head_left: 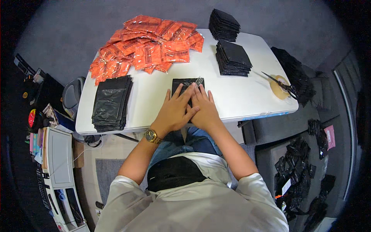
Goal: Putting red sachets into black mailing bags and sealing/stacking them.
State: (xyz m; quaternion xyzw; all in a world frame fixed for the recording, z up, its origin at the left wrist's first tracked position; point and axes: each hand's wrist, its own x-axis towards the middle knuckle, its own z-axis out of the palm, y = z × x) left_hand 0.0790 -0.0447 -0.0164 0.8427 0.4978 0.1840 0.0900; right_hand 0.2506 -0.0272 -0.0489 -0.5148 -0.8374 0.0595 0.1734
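A black plastic packet (178,82) lies flat on the white table (154,85), close to its front edge. My left hand (177,106) rests on its left part with the fingers stretched out. Beside it, my right hand (205,109) presses on the packet's right part, its fingers spread and the two hands touching. A clear, shiny strip (199,81) shows at the packet's upper right, by my fingertips. Most of the packet is hidden under my hands. To the left stands a stack of black plastic packets (111,100).
Orange packets in clear wrap (148,54) are heaped at the back left. Two black stacks (234,58) stand at the back right. Scissors (288,88) lie across a tape roll (279,91) near the right edge. More black packets (295,166) cover a grey sofa.
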